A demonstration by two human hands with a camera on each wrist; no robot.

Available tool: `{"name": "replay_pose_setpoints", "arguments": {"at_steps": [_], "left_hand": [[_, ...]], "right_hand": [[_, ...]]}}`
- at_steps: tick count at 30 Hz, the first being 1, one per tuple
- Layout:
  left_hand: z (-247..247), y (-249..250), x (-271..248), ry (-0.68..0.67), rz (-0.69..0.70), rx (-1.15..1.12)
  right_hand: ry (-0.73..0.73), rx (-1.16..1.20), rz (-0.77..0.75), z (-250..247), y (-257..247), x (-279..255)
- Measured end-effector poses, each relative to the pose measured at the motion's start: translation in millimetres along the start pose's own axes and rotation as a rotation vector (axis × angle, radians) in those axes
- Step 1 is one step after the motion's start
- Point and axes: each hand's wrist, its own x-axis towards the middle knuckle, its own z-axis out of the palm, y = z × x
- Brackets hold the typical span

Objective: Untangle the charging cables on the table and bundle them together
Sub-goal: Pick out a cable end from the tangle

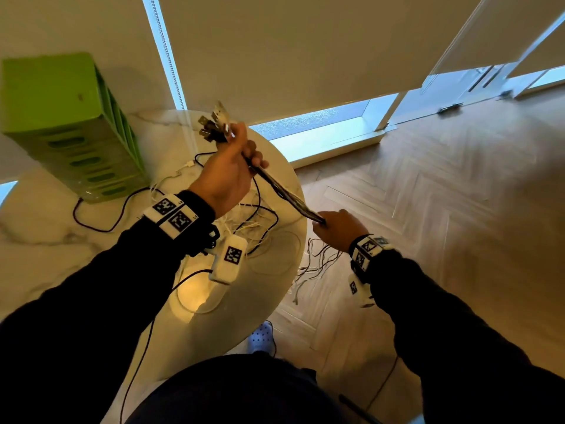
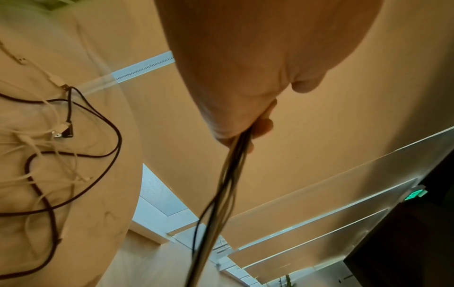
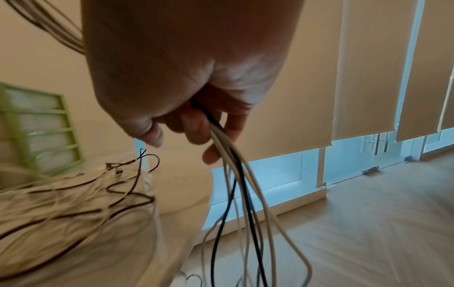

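Left hand (image 1: 227, 172) fingers mostly hidden behind the palm in the left wrist view; from the head view the fist is seen closed round the cable bundle (image 1: 284, 191) just below its plug ends (image 1: 214, 123), which fan out above the fist. Plug types too blurred to tell. Right hand (image 1: 339, 228) is curled round the same bundle lower down, at centre right of the head frame; the stretch between the two hands is pulled taut and motion-blurred. Below the right hand the loose cable tails (image 3: 245, 213), white and black, hang off past the bench edge toward the floor; their ends are cut off at the bottom of the right wrist view.

More cables (image 1: 250, 221) are left in a tangled heap on the bench (image 1: 46, 255), partly covered by the left wrist. Count cannot be made out.

Bench is round, pale marble-look. Green slotted box (image 1: 70, 127) stands at upper left, a dark cord (image 1: 101, 215) trailing from it. Wood herringbone floor (image 1: 443, 194) to the right, roller blinds (image 1: 305, 50) and low window strip behind.

Right hand is held out past the bench rim over open floor.
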Motion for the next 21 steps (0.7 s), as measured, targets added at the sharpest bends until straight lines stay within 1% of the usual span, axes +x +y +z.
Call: {"name": "replay_pose_setpoints", "arguments": {"at_steps": [2,4,5,6,8,10,11,12,14,16,17,19,21], "left_hand": [[4.0,2.1,4.7,0.065,0.057,-0.015],[6.6,-1.7,6.6,0.082,0.059,0.023],[7.8,-5.8,5.8,0.075,0.047,0.056],[7.9,-10.4,3.7,0.061,0.035,0.09],[7.4,-19.9,-2.1,0.028,0.018,0.16],[1.9,-28.9,-7.0,0.011,0.008,0.222],[-1.7,-33.7,-8.6,-0.002,0.006,0.26],[-5.3,-38.1,-9.4,-0.017,0.004,0.315],[-9.9,-45.6,-11.2,-0.034,-0.012,0.456],[-15.1,-50.6,-13.2,-0.031,-0.05,0.582],[-18.1,-51.1,-14.3,-0.032,-0.064,0.616],[-28.5,-50.9,-14.8,-0.023,-0.065,0.652],[-39.5,-46.9,-13.5,0.013,-0.048,0.722]], "right_hand": [[0.003,0.017,-0.057,14.1,-14.2,-7.7],[-0.083,-0.002,-0.133,30.5,-32.4,-15.0],[-0.136,-0.009,-0.146,39.8,-39.4,-17.8],[-0.185,-0.002,-0.126,48.3,-43.2,-18.9],[-0.308,0.058,-0.027,49.9,-46.0,-18.8],[-0.422,0.205,0.035,38.3,-47.7,-15.2],[-0.441,0.298,0.029,28.8,-50.6,-13.1],[-0.421,0.389,0.002,17.4,-55.4,-11.7],[-0.306,0.574,-0.091,-3.7,-72.8,-9.6],[-0.194,0.744,-0.19,-15.3,-92.6,-6.5],[-0.173,0.827,-0.207,-18.1,-101.0,-5.1],[-0.148,0.955,-0.19,-24.9,-115.1,-5.6],[-0.117,1.014,-0.136,-30.8,-123.2,-8.2]]}}
